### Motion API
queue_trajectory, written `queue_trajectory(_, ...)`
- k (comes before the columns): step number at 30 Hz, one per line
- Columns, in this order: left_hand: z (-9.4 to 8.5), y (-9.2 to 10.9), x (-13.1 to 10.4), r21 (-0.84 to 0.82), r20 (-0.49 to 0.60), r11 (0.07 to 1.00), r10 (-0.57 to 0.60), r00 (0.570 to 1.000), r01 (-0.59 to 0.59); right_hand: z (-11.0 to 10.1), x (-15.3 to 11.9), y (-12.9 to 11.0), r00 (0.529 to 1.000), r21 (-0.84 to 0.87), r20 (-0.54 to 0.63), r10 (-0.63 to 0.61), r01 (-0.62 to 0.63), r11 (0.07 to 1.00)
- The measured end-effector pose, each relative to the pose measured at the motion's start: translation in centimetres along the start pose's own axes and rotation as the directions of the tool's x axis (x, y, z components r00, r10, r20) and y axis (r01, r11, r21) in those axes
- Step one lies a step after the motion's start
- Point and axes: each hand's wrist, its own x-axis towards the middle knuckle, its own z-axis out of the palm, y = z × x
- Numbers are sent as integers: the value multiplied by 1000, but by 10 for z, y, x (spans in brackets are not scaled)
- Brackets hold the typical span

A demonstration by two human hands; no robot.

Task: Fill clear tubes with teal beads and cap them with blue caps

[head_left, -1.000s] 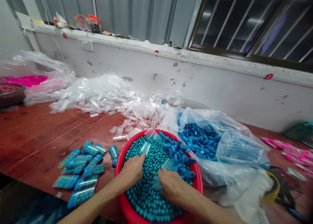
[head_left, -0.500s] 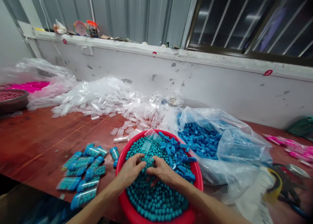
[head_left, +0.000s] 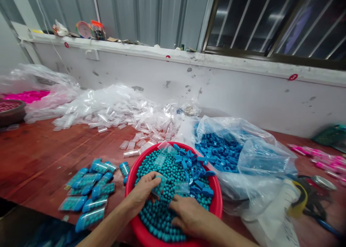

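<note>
A red basin [head_left: 219, 193] is filled with round teal beads [head_left: 162, 225]. My left hand [head_left: 144, 189] is closed on a small clear plastic container [head_left: 160, 185] over the basin, with teal beads showing through it. My right hand [head_left: 186, 212] is down among the beads, its fingers bent and apart, the tips partly hidden. Blue plastic caps [head_left: 193, 166] lie on the beads at the basin's right side. Another clear container [head_left: 182, 187] rests near my right hand, and one more lies toward the far rim.
Bead-filled containers with blue ends [head_left: 93, 189] lie left of the basin. Behind it spreads a heap of clear containers [head_left: 121, 106]. An open plastic bag of blue caps [head_left: 221, 149] stands at right, near pink pieces [head_left: 324, 160] and a yellow-and-black tape roll [head_left: 301, 200].
My hands have moved apart. The left has shifted slightly down and left with the container, while the right has gone lower and right into the beads.
</note>
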Motion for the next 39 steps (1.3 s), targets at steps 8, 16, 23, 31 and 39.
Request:
queue_trajectory(8,9,-4,1,-71,66,997,-36,997,40,-33,-8,2,997,-112,-75,-8,0,994)
queue_trajectory(16,6,-13,5,-42,15,999,-31,999,31,-37,-11,10,948,-412,-212,236,-305,859)
queue_trajectory(23,10,-9,-1,4,20,1000,26,999,-27,-38,51,18,935,-261,-315,162,-249,933)
queue_trajectory(31,11,-10,0,86,61,996,-22,998,17,-53,-11,13,933,-330,-218,288,-348,878)
queue_trajectory(39,11,-9,-2,131,65,991,-16,998,8,-20,-17,18,953,-367,-131,273,-303,880)
